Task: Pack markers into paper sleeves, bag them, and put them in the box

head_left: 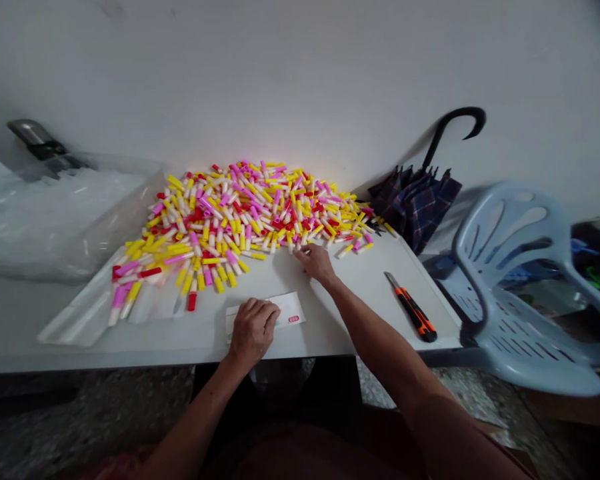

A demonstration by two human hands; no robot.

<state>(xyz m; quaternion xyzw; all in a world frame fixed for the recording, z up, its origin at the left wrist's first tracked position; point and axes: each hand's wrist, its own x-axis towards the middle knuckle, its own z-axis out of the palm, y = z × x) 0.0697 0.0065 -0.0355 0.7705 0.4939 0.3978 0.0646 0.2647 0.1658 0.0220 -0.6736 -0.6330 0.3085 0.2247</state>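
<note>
Head view: the left hand (253,331) lies pressed flat on an envelope (291,311) by the bench's (320,327) front edge, seemingly pinning it; the right hand (316,262), fingers gathered, meets the heap's near edge of capped tubes (235,213), any pinch hard to tell.

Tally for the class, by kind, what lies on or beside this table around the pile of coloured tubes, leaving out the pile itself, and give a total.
White envelope: 1
Utility knife: 1
Clear plastic bag: 1
Metal object, kind unclear: 1
Folded umbrella: 1
Plastic chair: 1
Total: 6
</note>
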